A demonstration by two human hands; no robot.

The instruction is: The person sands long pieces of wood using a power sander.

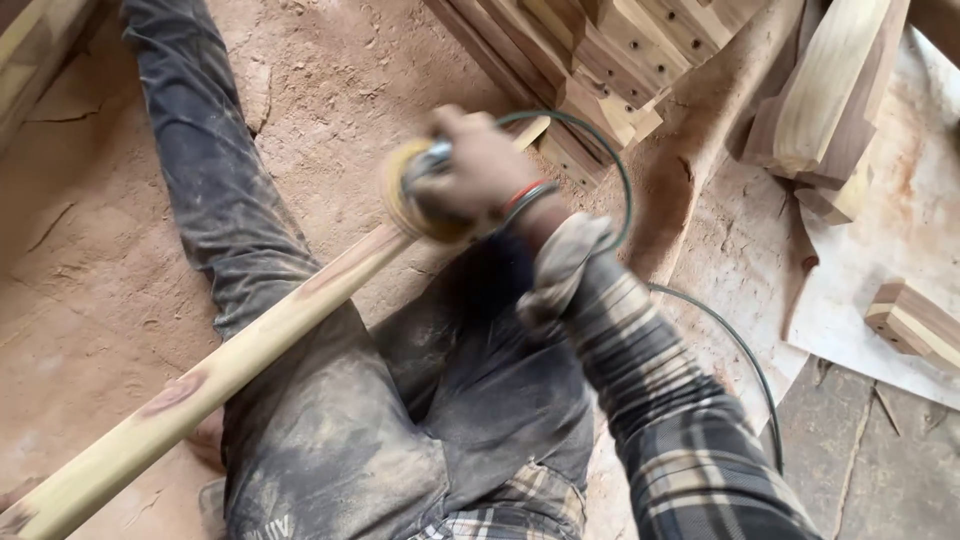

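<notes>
Sawdust covers the floor (90, 290) beneath me, where I note my right hand (480, 170) clamped on a blurred sander (415, 195), pressed onto the long wooden pole (230, 370) resting across my leg (300, 400) for support; left hand unseen.

Stacked drilled wooden pieces (610, 60), a small block (915, 322) on what looks like a pale sheet (900, 220)

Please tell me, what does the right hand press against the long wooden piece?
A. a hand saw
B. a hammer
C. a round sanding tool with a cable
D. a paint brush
C: the right hand holds a round sanding tool on the long wooden piece, and a dark cable trails away from it.
</notes>
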